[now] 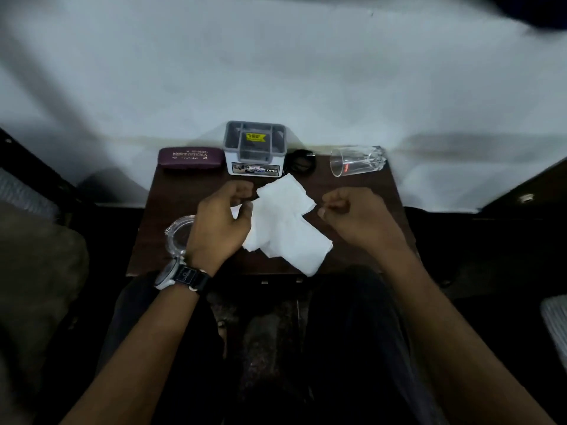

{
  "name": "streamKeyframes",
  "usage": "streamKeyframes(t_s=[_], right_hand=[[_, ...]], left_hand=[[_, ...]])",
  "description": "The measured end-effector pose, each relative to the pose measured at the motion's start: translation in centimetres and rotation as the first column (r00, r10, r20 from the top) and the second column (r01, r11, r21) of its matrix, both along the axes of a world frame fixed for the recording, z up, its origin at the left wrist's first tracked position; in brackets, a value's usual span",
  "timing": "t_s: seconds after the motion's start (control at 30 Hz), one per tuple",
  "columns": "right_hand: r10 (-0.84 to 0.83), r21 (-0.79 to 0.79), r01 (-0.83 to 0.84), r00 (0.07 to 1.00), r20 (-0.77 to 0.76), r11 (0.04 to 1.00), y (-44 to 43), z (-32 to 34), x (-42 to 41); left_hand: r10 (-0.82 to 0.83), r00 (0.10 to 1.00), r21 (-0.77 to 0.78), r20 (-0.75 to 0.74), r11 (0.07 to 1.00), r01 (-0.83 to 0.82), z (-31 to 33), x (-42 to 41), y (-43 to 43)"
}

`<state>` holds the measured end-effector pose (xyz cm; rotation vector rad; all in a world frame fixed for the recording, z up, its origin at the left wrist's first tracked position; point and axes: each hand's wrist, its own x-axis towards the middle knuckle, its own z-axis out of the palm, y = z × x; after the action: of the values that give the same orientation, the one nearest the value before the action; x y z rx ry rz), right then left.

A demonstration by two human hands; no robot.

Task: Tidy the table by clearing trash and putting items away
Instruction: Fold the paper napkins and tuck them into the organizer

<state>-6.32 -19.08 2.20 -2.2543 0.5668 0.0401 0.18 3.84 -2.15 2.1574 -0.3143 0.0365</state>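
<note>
**A:** Which step is this?

**B:** Clearing trash, I'd say. The tissues (pixel 285 228) lie loose in the middle of the table (pixel 171 197). The left hand (pixel 224 216) curls at their left edge, but I cannot tell if it pinches them. The right hand (pixel 352 213) is fisted just beside them, with nothing seen in it.

**A:** Next?

**B:** Gather all the sheets into one wad.

**A:** Containers?

**B:** The organizer (pixel 254 148) at the back has dark compartments, contents unclear. The glass (pixel 356 161) lies on its side, empty.

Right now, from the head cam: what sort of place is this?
Probably a home room, not a workshop: a small dark wooden table holds a spectacle case, a desk organiser and a tipped drinking glass.
</note>
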Motion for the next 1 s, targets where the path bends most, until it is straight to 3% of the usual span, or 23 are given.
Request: streamKeyframes(t_s=[0.2, 0.3, 0.5, 0.67, 0.83, 0.9, 1.0], right_hand=[[-0.051, 0.075, 0.043, 0.994, 0.096, 0.996, 0.9, 4.4, -3.9], [-0.051, 0.078, 0.044, 0.994, 0.095, 0.996, 0.5, 3.9, -5.2], [0.156, -0.04, -0.155, 0.987, 0.03, 0.987, -0.4, -0.8, -1.2], [0.435, -0.131, -0.46, 0.882, -0.182, 0.878, 0.4, -4.8, 5.6], [0.551, -0.195, -0.641, 0.75, -0.367, 0.742, 1.2, -7.6, 9.5], [0.577, -0.25, -0.687, 0.717, -0.392, 0.683, 1.4, -7.9, 10.1], [0.58, -0.32, -0.665, 0.746, -0.326, 0.675, 1.6, -7.8, 10.7]], left_hand=[[-0.003, 0.999, -0.047, 0.04, 0.999, 0.005, 5.3, -4.2, 3.0], [-0.043, 0.998, 0.011, 0.051, 0.999, 0.043, 6.0, -5.5, 3.4], [-0.1, 0.995, 0.158, -0.013, 0.982, 0.1, 2.9, -3.5, 2.0], [-0.17, 0.983, 0.19, -0.07, 0.965, 0.18, -1.2, 1.6, -0.3], [-0.214, 0.972, 0.188, -0.1, 0.955, 0.23, -4.1, 5.2, -2.2], [-0.232, 0.966, 0.203, -0.112, 0.947, 0.251, -4.3, 6.3, -1.8], [-0.145, 0.979, 0.197, -0.143, 0.965, 0.172, -4.1, 8.2, -0.5]])
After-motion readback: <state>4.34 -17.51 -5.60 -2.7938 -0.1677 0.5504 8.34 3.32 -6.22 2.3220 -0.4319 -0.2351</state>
